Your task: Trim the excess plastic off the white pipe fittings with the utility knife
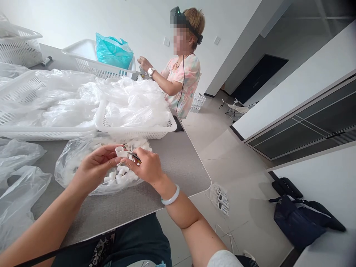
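My left hand [93, 167] grips a white plastic pipe fitting [120, 151] between thumb and fingers, its round open end facing up. In my right hand [148, 167] is a small cutting tool [136, 158] with a dark and yellow handle, mostly covered by my fingers; it looks like a utility knife. Its tip is close to the fitting, but whether they touch I cannot tell. Below both hands, several similar white fittings [121, 178] lie in an opened clear plastic bag [65, 167] on the grey table [178, 163].
White baskets [136, 129] filled with clear plastic bags [133, 100] stand beyond my hands. A blue bag [114, 52] sits in a farther basket. More loose plastic [23, 200] lies at left. A dark phone [178, 124] rests near the table edge. Another person [180, 81] works across the corner.
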Demonstrator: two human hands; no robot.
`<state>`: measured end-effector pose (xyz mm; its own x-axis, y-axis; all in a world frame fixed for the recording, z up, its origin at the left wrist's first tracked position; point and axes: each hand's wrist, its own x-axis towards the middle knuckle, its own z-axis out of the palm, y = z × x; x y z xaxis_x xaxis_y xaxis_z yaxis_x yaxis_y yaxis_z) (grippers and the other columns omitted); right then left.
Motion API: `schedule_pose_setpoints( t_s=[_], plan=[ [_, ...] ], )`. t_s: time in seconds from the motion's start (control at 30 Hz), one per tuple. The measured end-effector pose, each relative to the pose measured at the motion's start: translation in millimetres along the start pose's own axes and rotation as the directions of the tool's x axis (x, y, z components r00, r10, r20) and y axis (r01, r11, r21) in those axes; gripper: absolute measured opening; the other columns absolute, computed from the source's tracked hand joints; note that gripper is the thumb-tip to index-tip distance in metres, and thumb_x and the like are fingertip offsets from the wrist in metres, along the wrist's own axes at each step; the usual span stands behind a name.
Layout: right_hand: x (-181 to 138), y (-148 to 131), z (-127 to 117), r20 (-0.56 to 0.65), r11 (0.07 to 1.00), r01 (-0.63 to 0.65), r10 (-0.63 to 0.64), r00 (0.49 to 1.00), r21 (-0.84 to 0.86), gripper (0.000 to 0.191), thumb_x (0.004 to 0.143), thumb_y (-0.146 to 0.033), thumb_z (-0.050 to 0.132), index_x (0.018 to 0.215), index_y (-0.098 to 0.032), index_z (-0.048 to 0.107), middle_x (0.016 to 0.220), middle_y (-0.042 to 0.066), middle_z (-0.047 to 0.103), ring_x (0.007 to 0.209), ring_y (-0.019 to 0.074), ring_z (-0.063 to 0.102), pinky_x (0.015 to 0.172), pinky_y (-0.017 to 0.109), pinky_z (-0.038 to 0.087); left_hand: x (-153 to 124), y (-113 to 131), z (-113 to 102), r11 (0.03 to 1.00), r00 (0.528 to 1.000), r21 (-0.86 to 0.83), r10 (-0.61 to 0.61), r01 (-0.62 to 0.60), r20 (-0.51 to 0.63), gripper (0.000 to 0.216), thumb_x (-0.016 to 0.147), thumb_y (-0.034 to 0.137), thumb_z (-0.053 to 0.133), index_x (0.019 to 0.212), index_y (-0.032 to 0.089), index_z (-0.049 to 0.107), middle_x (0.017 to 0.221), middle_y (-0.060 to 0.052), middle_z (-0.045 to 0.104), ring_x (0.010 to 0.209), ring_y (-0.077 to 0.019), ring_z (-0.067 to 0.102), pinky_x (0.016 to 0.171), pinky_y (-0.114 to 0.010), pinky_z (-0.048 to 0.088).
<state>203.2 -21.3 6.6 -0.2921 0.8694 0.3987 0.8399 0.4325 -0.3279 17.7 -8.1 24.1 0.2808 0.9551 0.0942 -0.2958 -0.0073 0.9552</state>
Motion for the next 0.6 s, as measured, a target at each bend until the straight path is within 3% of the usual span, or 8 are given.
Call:
schedule_pose_setpoints(
  t_s=[0.2,0.4,0.6],
  plan=[
    [-1,1,2,-0.024,1.000,0.008,-0.007,1.000,0.025,0.054,0.108,-0.067,0.045,0.092,-0.019,0.065,0.067,0.000,0.063,0.061,0.0115,0.059,0.056,0.020,0.037,1,-4,-5,0.998,0.998,0.017,0.053,-0.053,0.036,0.039,0.071,0.035,0.101,0.104,0.021,0.086,0.086,-0.008,0.080,0.076,-0.0183,0.074,0.066,-0.024,0.066],
    [0,2,7,-0.031,0.999,0.040,-0.041,0.999,-0.008,0.055,0.109,-0.064,0.047,0.077,-0.021,0.059,0.064,0.000,0.060,0.063,0.0127,0.060,0.058,0.022,0.039,2,-5,-6,0.991,0.996,0.101,0.086,-0.089,0.034,0.041,0.072,0.042,0.100,0.105,0.022,0.086,0.074,-0.004,0.075,0.069,-0.0159,0.071,0.059,-0.021,0.062],
    [-1,6,12,-0.110,0.997,0.071,-0.070,0.992,0.008,0.053,0.111,-0.059,0.046,0.076,-0.022,0.061,0.064,0.000,0.060,0.065,0.0135,0.060,0.060,0.023,0.040,3,-13,-9,0.976,0.988,0.177,0.141,-0.129,-0.060,0.043,0.067,0.051,0.100,0.095,0.023,0.083,0.094,-0.007,0.081,0.082,-0.0174,0.074,0.070,-0.024,0.065]
  ],
)
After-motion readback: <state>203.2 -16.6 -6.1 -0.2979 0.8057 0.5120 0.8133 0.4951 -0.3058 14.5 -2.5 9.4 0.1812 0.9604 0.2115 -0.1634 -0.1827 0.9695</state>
